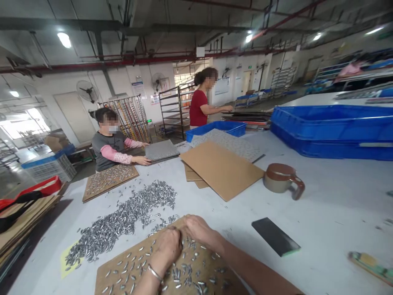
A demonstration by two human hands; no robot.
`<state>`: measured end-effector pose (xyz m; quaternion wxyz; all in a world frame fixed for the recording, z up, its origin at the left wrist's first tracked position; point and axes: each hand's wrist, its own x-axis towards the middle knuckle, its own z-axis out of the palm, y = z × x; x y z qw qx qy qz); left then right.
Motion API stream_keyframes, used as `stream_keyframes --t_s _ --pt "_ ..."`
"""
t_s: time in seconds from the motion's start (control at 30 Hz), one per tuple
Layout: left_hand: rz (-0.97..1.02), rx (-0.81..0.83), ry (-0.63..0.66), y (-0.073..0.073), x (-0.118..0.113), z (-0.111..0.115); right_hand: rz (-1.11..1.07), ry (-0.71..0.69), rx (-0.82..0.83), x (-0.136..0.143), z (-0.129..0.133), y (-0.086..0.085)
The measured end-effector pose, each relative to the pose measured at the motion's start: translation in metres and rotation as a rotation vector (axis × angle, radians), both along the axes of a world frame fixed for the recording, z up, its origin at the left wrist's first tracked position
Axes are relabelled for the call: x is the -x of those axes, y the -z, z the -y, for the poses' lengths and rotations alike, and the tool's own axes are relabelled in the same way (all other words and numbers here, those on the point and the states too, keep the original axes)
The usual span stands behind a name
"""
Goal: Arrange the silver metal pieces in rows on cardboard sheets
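Note:
A brown board [123,256] lies in front of me, strewn with small silver spindle-shaped metal pieces [186,270]. Over its far part is my left hand [168,245], with a bracelet on the wrist; the fingers are curled and their tips hidden. My right hand [199,229] rests beside it at the board's far edge, fingers bent down and closed. Whatever either hand pinches is too small or covered to make out. Just beyond them spreads a large heap of the same metal pieces [129,217] on the white tabletop.
Brown boards [224,168], a brown mug [281,178] and a dark block [274,235] lie on the table. Blue crates [331,139] stand at right. Across the table, one person [110,143] holds a grey board stack [162,150]; another person [201,106] stands farther back.

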<state>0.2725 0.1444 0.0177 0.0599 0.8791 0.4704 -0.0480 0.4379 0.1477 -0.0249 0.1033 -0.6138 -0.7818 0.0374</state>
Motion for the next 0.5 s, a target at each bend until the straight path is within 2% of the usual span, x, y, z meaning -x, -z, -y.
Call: stream_keyframes --t_s 0.07,0.17,0.23,0.3,0.5 --pt "0.013 -0.007 0.010 -0.003 0.000 0.001 0.060 0.015 -0.025 -0.004 0.005 -0.004" --pt "0.051 -0.027 0.017 -0.010 0.000 0.000 0.082 -0.054 -0.049 -0.012 0.011 -0.005" --pt "0.077 -0.046 0.019 -0.013 0.000 -0.005 0.065 -0.085 -0.016 -0.019 0.014 -0.005" --pt "0.093 -0.064 0.027 -0.014 -0.002 -0.013 0.029 -0.059 0.014 -0.025 0.017 -0.006" --pt "0.080 -0.109 0.104 -0.002 -0.023 -0.028 0.005 0.077 0.117 -0.035 0.035 -0.016"
